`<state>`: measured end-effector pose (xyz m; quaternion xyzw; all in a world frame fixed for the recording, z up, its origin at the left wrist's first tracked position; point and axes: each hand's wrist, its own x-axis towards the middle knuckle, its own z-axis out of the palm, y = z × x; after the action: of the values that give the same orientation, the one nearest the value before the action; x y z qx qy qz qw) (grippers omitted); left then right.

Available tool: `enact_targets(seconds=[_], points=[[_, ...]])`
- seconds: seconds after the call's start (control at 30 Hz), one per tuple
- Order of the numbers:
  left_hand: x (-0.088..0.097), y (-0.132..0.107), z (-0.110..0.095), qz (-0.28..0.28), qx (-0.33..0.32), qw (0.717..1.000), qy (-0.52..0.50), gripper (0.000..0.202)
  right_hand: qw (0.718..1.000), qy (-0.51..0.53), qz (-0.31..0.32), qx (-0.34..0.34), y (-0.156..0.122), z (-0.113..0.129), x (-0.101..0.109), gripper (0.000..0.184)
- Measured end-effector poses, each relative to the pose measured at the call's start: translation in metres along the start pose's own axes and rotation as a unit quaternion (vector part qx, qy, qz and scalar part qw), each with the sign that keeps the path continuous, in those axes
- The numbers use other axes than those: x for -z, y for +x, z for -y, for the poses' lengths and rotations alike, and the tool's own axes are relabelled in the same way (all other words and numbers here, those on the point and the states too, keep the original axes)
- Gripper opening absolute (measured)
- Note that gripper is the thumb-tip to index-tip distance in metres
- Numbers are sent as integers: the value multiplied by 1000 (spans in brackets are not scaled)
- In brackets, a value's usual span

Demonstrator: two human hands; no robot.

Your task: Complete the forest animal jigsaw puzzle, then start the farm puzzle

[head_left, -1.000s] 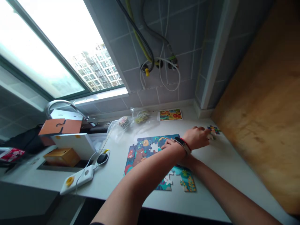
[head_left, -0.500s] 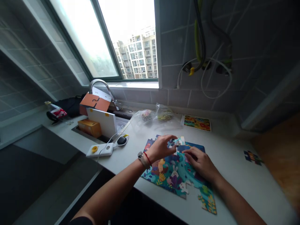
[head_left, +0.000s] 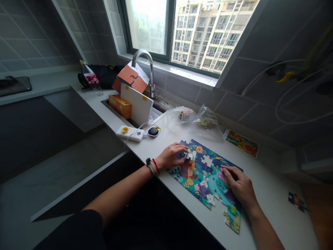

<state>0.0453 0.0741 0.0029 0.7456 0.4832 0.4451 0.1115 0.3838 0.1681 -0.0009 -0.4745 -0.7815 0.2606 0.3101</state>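
My left hand [head_left: 170, 156] pinches a pale jigsaw piece [head_left: 191, 155] at the upper left part of a colourful, partly assembled jigsaw puzzle [head_left: 205, 182]. The puzzle lies on a white countertop [head_left: 270, 184], with a white-looking gap [head_left: 207, 160] near its top edge. My right hand [head_left: 239, 184] rests on the puzzle's right side, fingers spread and holding nothing. A small cluster of loose puzzle pieces [head_left: 296, 201] sits farther right, beyond my right hand.
A printed picture card [head_left: 241, 143] and two plastic bags [head_left: 205, 117] of pieces lie behind the puzzle. To the left are a white power bank [head_left: 130, 133], a black oval device [head_left: 153, 132], and a steel-faucet sink [head_left: 145, 66] holding a white board and an orange box.
The view has swung, bringing the sink and window more fully in. My left hand has come back from the loose pieces and now holds a piece over the puzzle, with my right hand on it.
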Motion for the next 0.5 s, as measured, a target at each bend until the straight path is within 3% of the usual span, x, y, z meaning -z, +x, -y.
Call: enact_targets(seconds=[0.27, 0.5], points=[[7, -5, 5, -97, 60, 993, -33, 26, 999, 15, -21, -34, -1, 4, 0, 46], [20, -17, -4, -66, 49, 997, -4, 22, 999, 14, -22, -37, 1, -3, 0, 46]])
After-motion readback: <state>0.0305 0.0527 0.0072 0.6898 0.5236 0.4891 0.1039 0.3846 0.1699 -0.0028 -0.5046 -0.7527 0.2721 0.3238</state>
